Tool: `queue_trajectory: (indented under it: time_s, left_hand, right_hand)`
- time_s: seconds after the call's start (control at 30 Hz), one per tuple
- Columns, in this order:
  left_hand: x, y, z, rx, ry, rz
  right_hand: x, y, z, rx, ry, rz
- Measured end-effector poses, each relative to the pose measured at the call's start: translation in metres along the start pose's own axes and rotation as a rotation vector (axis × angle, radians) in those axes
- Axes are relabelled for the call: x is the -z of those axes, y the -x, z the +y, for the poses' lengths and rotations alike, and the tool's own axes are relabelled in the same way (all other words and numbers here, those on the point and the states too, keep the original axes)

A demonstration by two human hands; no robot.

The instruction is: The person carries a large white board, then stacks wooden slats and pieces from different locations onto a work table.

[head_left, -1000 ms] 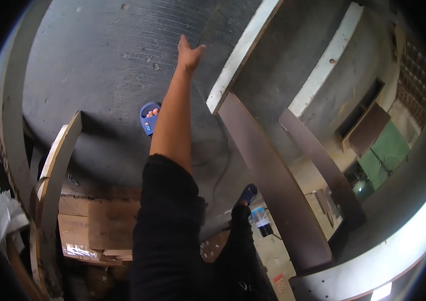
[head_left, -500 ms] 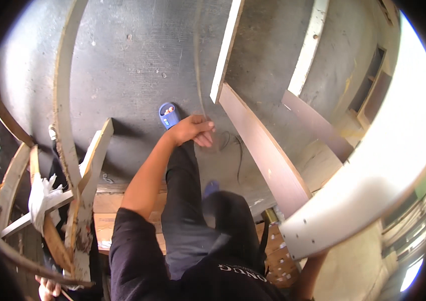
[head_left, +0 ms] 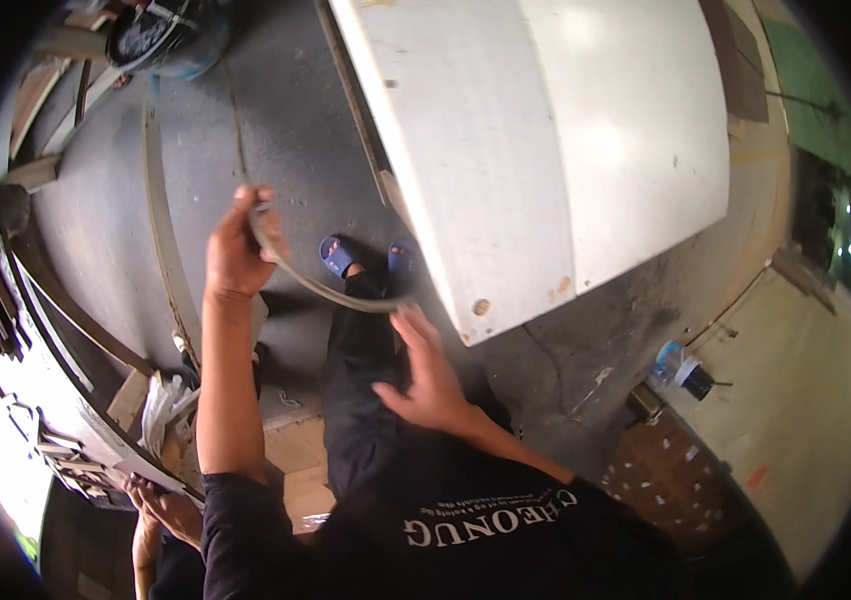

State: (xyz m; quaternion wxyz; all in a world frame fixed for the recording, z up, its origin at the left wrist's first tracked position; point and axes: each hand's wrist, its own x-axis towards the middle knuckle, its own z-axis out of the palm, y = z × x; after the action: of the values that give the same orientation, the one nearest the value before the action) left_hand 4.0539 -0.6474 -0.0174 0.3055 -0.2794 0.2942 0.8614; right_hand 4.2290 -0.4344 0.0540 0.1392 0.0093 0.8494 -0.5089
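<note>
A thin, bendy grey-brown strip (head_left: 320, 290) curves between my two hands. My left hand (head_left: 240, 245) is closed around it, raised over the floor left of the white panel. Beyond that hand, a thin line that looks like the rest of the strip runs up toward the far floor. My right hand (head_left: 430, 385) is in front of my body, fingers stretched and thumb spread. Its fingertips are at the near end of the strip; whether they touch it I cannot tell. To the right stands a large white panel (head_left: 545, 150), its near corner bearing a round hole.
At far left is a dark bucket (head_left: 185, 45). Another person's hands (head_left: 165, 510) rest at a long curved board (head_left: 95, 400) on the left. A clear container with blue on it (head_left: 680, 370) stands at right, near a brown surface scattered with white bits (head_left: 665, 490).
My view has turned, and the large white panel now fills the upper right. My left hand has risen to the left with the strip. My right hand has come into sight.
</note>
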Motion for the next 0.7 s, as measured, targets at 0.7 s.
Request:
queue_trajectory:
  time_s: [0.7]
  left_hand:
    - [-0.040, -0.036, 0.100, -0.461, 0.204, -0.183]
  right_hand:
    - [0.433, 0.132, -0.046, -0.493, 0.220, 0.043]
